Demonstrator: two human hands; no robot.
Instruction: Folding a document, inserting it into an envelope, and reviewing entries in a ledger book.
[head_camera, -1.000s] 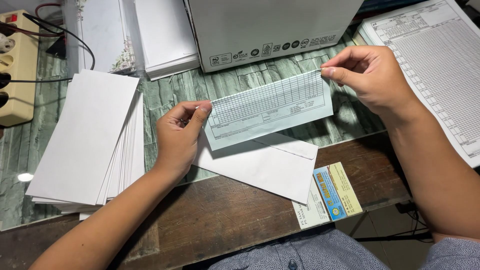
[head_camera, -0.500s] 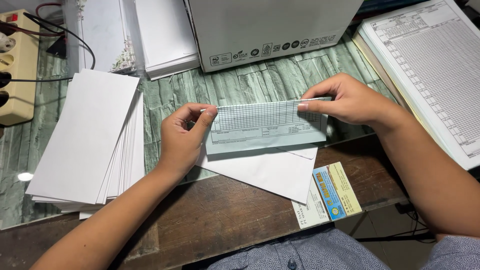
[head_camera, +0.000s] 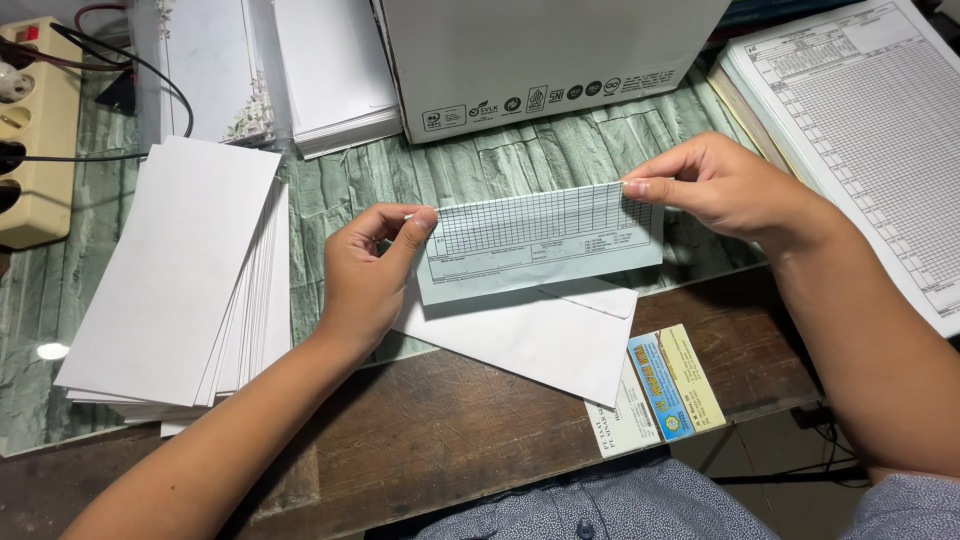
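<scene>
Both hands hold a folded, pale blue printed form (head_camera: 540, 243) with a grid of lines, just above the desk. My left hand (head_camera: 368, 275) pinches its left end between thumb and fingers. My right hand (head_camera: 715, 185) pinches its upper right corner. Under the form lies a white envelope (head_camera: 530, 340) with its flap open, slanting towards the desk's front edge.
A fanned stack of white envelopes (head_camera: 180, 280) lies left. A white cardboard box (head_camera: 540, 55) stands behind, white paper stacks (head_camera: 330, 70) beside it. A pile of gridded forms (head_camera: 870, 130) sits right. A power strip (head_camera: 35, 130) is far left. Small cards (head_camera: 665, 385) hang over the front edge.
My right hand first slid left along the form's top edge, then moved back to the right corner. The form sits lower and flatter than a second ago. My left hand barely moved.
</scene>
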